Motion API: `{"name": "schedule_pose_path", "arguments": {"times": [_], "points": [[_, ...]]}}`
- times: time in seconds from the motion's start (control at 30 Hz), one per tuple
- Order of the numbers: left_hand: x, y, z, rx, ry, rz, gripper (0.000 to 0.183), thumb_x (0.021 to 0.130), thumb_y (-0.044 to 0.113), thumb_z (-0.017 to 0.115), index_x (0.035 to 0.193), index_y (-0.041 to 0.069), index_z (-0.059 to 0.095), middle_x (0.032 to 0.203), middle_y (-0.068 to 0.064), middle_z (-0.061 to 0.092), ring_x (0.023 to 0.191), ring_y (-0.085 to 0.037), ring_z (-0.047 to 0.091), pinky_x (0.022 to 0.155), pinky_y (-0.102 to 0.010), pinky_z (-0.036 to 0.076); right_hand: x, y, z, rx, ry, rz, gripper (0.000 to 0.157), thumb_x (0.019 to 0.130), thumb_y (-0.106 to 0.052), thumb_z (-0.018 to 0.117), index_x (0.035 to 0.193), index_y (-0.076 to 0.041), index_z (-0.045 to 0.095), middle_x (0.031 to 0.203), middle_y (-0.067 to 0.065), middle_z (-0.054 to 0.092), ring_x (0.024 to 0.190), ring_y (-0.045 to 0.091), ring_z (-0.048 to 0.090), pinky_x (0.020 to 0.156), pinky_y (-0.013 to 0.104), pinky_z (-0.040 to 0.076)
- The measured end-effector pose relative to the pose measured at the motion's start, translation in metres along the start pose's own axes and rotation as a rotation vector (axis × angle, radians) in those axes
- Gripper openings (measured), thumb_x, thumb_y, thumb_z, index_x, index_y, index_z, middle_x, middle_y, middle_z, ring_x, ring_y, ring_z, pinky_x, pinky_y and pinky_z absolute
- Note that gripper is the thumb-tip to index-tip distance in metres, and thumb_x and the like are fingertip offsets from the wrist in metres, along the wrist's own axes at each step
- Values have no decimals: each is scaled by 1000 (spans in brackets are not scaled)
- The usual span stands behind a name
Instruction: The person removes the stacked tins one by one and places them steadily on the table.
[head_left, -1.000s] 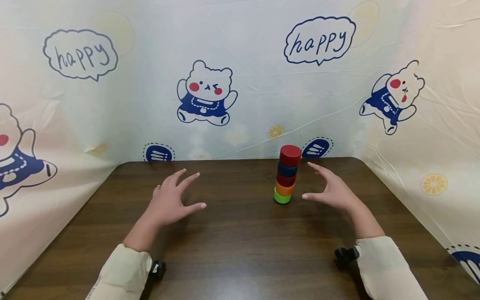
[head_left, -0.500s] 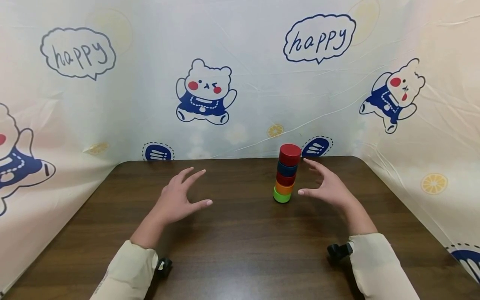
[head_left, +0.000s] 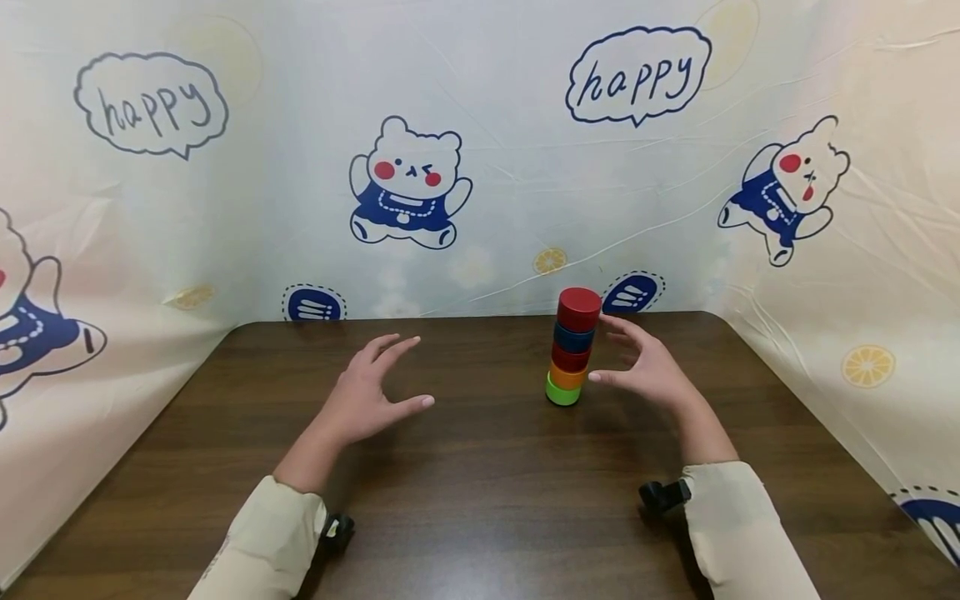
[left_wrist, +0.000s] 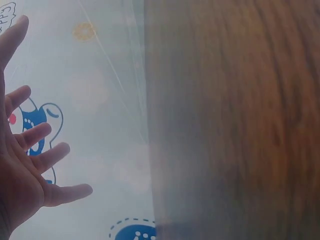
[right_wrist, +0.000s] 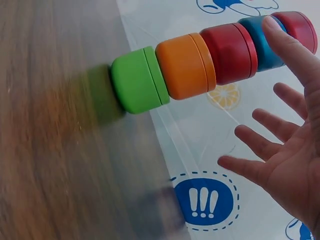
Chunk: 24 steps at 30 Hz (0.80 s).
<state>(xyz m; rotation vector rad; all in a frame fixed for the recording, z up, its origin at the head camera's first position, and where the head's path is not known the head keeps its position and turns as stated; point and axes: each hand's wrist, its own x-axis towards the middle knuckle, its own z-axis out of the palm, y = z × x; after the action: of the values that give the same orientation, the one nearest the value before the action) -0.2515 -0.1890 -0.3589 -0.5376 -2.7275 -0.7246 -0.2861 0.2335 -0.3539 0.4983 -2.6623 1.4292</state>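
A tower of several rounded, cup-like cylinders stands upright on the brown table (head_left: 465,500), right of centre in the head view. Upward from the table come a green cylinder (head_left: 562,392), an orange one (head_left: 567,377), a dark red one (head_left: 570,358), a blue one (head_left: 573,338) and a bright red one (head_left: 578,310). My right hand (head_left: 651,371) hovers just right of the tower, thumb and fingers spread; in the right wrist view the thumb overlaps the blue cylinder (right_wrist: 260,45), contact uncertain. My left hand (head_left: 360,404) is spread in the air, well left of the tower, holding nothing.
A printed curtain (head_left: 510,167) with bears and "happy" bubbles hangs behind the table and along both sides. The table's far edge lies close behind the tower. A black wrist camera (head_left: 663,497) sits at the right cuff, another (head_left: 337,531) at the left.
Both hands have drifted inward: the right one leftward to the tower's side, the left one rightward. The tower stands where it was, and both hands stay spread.
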Motion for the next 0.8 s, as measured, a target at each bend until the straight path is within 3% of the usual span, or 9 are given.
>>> {"name": "schedule_pose_path", "arguments": {"times": [0.23, 0.8], "points": [[4, 6, 4, -54, 26, 28, 86, 75, 62, 74, 148, 29, 41, 151, -11, 35, 136, -38, 34, 100, -67, 36, 2, -4, 6, 64, -14, 6, 88, 80, -20, 81, 153, -17, 32, 154, 14, 34, 139, 40, 33, 106, 61, 33], [20, 24, 25, -135, 79, 102, 81, 75, 57, 76, 144, 25, 48, 144, -8, 43, 131, -31, 42, 100, -60, 41, 8, -1, 21, 148, 66, -30, 84, 79, -17, 83, 149, -17, 36, 148, 11, 42, 132, 36, 42, 104, 57, 39]]}}
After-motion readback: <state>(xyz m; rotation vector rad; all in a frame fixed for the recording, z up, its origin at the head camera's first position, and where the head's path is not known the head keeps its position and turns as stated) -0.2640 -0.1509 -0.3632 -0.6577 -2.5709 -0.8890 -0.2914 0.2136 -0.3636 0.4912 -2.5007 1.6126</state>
